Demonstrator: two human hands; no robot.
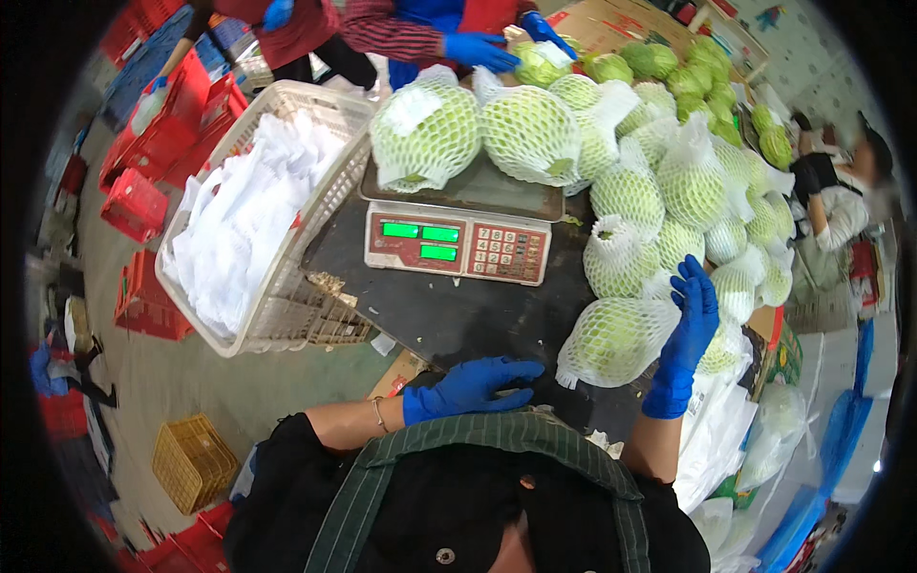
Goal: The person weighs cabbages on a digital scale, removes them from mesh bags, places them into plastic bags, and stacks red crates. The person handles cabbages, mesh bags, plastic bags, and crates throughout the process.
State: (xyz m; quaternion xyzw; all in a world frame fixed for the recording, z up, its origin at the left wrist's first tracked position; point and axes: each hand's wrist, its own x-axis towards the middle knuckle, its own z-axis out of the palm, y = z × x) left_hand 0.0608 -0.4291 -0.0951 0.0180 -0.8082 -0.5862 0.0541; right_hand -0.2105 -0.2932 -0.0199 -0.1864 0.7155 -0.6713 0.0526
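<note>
My left hand [469,390], in a blue glove, is low over the near edge of the black table [430,308], close to my apron. Its fingers are apart, with nothing clearly held. My right hand [688,336], also blue-gloved, is raised beside the right end of a cabbage in white foam netting [616,340]. Whether it touches the netting is unclear. Beyond my left hand stands a digital scale [458,243] with lit green displays. Two netted cabbages [428,132] [531,132] sit on its pan, one bearing a white label.
Left of the scale, a white plastic crate [286,315] holds a heap of white foam nets [251,215]. Netted cabbages [695,179] are piled at right, bare ones [706,71] behind. Across the table, a co-worker's gloved hands [480,51] flank a cabbage [542,64]. White plastic bags [716,437] lie near my right arm.
</note>
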